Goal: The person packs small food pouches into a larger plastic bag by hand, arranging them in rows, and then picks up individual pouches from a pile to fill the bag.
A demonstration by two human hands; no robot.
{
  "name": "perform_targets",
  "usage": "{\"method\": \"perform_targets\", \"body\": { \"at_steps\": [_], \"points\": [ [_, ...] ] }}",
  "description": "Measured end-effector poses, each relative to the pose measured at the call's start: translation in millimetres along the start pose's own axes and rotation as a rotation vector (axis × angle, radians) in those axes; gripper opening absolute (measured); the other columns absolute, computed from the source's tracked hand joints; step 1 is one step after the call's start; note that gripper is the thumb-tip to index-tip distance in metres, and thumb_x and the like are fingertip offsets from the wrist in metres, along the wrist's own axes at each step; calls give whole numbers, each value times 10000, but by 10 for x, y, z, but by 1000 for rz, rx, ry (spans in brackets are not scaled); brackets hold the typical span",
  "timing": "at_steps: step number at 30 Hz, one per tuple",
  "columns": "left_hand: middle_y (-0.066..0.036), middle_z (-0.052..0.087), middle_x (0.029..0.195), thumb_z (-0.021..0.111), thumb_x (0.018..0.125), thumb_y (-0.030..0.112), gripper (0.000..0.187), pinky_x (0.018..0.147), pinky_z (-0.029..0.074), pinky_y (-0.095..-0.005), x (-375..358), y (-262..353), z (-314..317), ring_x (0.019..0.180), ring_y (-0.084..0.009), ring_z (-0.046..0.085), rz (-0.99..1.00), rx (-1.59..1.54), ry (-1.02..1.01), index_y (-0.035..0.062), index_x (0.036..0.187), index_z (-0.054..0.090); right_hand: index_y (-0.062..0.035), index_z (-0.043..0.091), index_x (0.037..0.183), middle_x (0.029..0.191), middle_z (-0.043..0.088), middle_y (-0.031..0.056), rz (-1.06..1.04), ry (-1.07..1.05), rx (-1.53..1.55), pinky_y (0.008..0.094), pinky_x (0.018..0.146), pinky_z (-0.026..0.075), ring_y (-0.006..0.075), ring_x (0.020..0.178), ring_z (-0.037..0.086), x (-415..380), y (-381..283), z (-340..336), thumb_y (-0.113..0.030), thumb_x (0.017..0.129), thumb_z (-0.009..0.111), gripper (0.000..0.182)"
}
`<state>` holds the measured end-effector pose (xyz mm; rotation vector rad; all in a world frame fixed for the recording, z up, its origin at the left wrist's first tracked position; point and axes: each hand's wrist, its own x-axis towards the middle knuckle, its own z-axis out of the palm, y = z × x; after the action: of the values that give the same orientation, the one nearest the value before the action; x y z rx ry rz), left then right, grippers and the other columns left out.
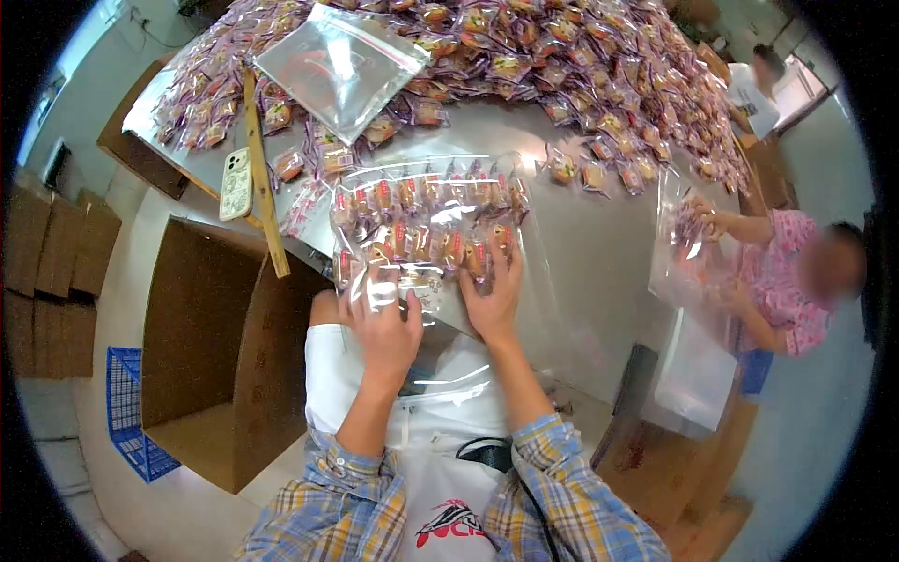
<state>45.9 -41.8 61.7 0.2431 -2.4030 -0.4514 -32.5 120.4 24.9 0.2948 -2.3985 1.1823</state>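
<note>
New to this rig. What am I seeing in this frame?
There's no machine: one head-worn camera looks forward and down at the wearer's bare hands. The left hand and right hand are at a clear bag with small wrapped packets lined up in rows; whether the fingers are inside it or gripping is hard to tell. On the shiny table lie a big heap of similar packets and, over its near edge, another clear bag. At right, a co-worker handles a bag too.

Packing workshop, wrapped snacks point(562, 61) are lying heaped on a large table point(592, 248), cardboard boxes point(58, 244) are standing stacked, a co-worker point(785, 253) is handling a clear bag point(664, 253).
</note>
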Motion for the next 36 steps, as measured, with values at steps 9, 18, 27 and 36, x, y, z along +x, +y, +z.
{"method": "perform_targets", "body": {
  "at_steps": [9,18,27,36],
  "points": [
    [-43,642,1422,710,903,155,433,1111,280,-548,200,-216,236,1376,-264,524,-136,-58,-2,93,1330,685,-126,511,1534,1569,372,271,20,-16,-10,499,1196,349,454,1456,386,-37,10,6,-123,888,790,704],
    [-69,699,1236,724,902,90,272,1033,435,-430,148,-146,256,1203,-302,614,-197,-121,150,89,1171,765,-126,522,1532,1554,368,331,-26,12,0,547,1189,335,493,1430,395,-56,90,12,-233,907,795,690],
    [-117,712,1206,695,877,26,291,1011,504,-469,276,-81,24,1211,-334,617,-182,-84,43,9,1163,745,-162,523,1545,1574,344,350,17,-20,20,554,1186,336,514,1440,381,-55,57,-3,-186,890,769,700],
    [-185,608,1413,620,983,46,320,1080,466,-465,344,-43,312,1292,-400,571,-353,-374,-126,-13,1294,663,-92,527,1501,1481,454,320,-2,127,-64,560,1153,368,510,1380,457,35,74,-19,-196,901,776,658]
  ]
}}
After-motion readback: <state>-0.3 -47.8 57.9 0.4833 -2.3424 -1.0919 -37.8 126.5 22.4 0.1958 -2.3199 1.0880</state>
